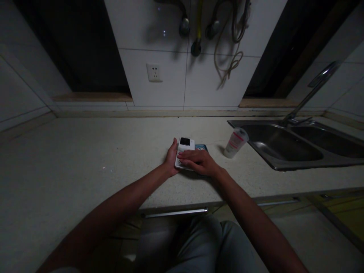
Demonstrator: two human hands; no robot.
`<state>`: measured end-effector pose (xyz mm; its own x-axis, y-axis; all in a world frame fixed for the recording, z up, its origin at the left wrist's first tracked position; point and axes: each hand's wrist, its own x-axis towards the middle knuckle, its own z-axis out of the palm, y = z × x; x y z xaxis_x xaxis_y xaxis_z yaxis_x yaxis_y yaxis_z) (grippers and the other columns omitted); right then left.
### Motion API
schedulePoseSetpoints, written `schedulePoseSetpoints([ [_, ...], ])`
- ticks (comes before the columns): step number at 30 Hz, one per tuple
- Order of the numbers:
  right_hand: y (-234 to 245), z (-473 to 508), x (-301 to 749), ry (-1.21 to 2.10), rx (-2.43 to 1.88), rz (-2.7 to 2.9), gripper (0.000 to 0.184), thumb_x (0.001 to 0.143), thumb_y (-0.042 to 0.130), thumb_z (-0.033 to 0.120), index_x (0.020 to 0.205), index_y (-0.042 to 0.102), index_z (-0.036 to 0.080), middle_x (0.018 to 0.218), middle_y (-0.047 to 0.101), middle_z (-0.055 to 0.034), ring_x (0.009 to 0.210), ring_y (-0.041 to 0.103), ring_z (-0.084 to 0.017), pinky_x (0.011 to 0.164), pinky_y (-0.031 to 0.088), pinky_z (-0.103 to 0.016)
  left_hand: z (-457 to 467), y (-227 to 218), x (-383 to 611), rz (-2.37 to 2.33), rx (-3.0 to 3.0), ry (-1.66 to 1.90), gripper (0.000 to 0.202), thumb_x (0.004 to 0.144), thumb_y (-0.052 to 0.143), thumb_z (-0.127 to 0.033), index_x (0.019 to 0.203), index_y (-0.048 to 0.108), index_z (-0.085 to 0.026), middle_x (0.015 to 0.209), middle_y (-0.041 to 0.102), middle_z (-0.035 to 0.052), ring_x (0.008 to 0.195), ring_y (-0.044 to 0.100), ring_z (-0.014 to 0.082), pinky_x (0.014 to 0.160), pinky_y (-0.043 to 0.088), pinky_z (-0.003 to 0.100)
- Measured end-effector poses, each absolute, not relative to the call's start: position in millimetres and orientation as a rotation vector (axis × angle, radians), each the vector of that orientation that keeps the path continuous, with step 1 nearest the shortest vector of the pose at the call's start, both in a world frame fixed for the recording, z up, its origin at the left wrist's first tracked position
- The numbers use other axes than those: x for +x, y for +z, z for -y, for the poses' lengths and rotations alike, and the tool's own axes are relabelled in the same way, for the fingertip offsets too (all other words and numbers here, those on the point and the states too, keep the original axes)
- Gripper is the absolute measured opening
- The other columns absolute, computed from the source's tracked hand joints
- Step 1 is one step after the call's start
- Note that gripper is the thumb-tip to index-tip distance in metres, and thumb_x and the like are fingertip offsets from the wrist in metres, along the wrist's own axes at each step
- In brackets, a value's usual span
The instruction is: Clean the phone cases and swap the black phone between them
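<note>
We've got a white phone-like device (184,148) w/ a blk rectangle (185,141) on it, & a teal-blue item (202,146) w/ some pale rounded marks. Cup (235,142) we see: translucent whitish w/ pink-red bands & print. Our counter (71,151) = pale cream-grey, faintly speckled; sink (298,163) = steel grey. We also note white wall tiles (159,94) w/ thin dk joint lines, yellow pipe (199,19), tan-brown sills (93,97), blk windows (76,45), & our trousers (196,246) in pale grey-green
</note>
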<state>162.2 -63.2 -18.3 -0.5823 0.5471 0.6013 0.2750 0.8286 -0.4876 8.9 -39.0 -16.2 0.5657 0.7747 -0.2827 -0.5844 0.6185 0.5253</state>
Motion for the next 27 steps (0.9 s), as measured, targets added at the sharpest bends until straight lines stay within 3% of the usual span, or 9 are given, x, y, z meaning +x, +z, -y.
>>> schedulePoseSetpoints([
  [4,-19.1,65.2,162.2,0.326,-0.715,2.205,0.035,0.099,0.047,0.037,0.095,0.079,0.024,0.106,0.078,-0.0057,0.102,0.074,-0.02,0.094,0.057,-0.036,33.6,-16.0,6.2,-0.517,0.413,0.864,0.077,0.095,0.025,-0.067,0.117,0.066,-0.006,0.09,0.074,0.0194,0.086,0.071,0.0301,0.079,0.057,0.042],
  [8,-22.5,60.1,163.0,0.217,-0.978,2.146,0.037,0.101,0.044,0.041,0.107,0.077,0.025,0.115,0.075,-0.0063,0.11,0.071,-0.023,0.098,0.055,-0.04,29.4,-18.0,2.5,-0.562,0.417,0.889,0.072,0.096,0.028,-0.064,0.121,0.064,-0.007,0.087,0.073,0.0165,0.076,0.071,0.0268,0.073,0.057,0.039],
  [12,-30.3,51.3,164.5,0.21,-1.156,2.123,0.049,0.101,0.037,0.051,0.128,0.067,0.022,0.137,0.063,-0.0102,0.132,0.056,-0.027,0.111,0.045,-0.048,31.3,-17.3,3.4,-0.58,0.442,0.878,0.066,0.096,0.032,-0.063,0.117,0.066,-0.01,0.081,0.072,0.0125,0.065,0.068,0.0232,0.064,0.055,0.035],
  [16,-40.7,45.1,166.8,0.275,-1.145,2.132,0.068,0.099,0.031,0.061,0.146,0.05,0.015,0.155,0.042,-0.0155,0.147,0.035,-0.028,0.121,0.03,-0.051,34.7,-15.1,7.5,-0.561,0.47,0.838,0.063,0.097,0.033,-0.062,0.117,0.067,-0.012,0.084,0.074,0.012,0.066,0.069,0.023,0.062,0.054,0.033],
  [21,-51.0,41.9,168.0,0.321,-1.122,2.149,0.076,0.096,0.034,0.067,0.155,0.035,0.019,0.161,0.029,-0.0157,0.151,0.023,-0.03,0.123,0.021,-0.057,34.5,-17.5,11.1,-0.526,0.484,0.809,0.062,0.097,0.036,-0.062,0.123,0.066,-0.015,0.098,0.075,0.014,0.077,0.072,0.0232,0.073,0.056,0.034],
  [27,-52.5,39.2,168.7,0.299,-1.216,2.107,0.077,0.098,0.033,0.064,0.159,0.023,0.018,0.164,0.02,-0.018,0.153,0.014,-0.031,0.123,0.015,-0.059,36.5,-24.3,14.4,-0.522,0.62,0.702,0.065,0.094,0.035,-0.067,0.124,0.066,-0.017,0.088,0.076,0.0119,0.066,0.071,0.0217,0.062,0.055,0.031],
])
